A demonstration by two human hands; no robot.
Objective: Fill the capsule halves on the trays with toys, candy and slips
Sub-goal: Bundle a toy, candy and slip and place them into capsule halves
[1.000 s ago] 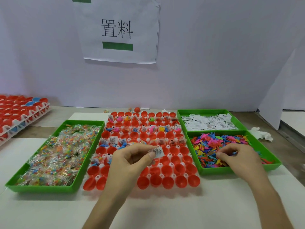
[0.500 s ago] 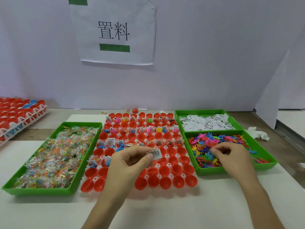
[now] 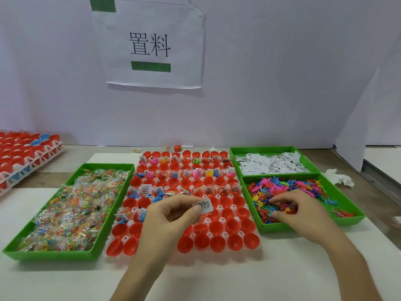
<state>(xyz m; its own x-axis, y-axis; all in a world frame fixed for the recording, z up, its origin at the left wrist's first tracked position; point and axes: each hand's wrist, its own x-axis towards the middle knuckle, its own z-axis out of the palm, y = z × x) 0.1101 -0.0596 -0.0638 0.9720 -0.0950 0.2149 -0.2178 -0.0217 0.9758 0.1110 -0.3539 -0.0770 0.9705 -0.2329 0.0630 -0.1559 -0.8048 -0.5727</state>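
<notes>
one white paper slip (image 3: 205,206) pinched in left hand (image 3: 171,216) fingers (image 3: 196,210); right hand (image 3: 303,213) rakes colourful plastic toys (image 3: 293,185), grip unclear; empty red capsule half (image 3: 235,243) next.

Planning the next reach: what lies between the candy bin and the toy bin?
Head view: the tray of red capsule halves, with the left hand holding a slip above it.

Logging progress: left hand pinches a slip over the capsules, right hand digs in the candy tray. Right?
No. Head view: the right hand digs in the toy tray; the candy tray lies far left. The left hand does pinch a slip over the capsules.
</notes>
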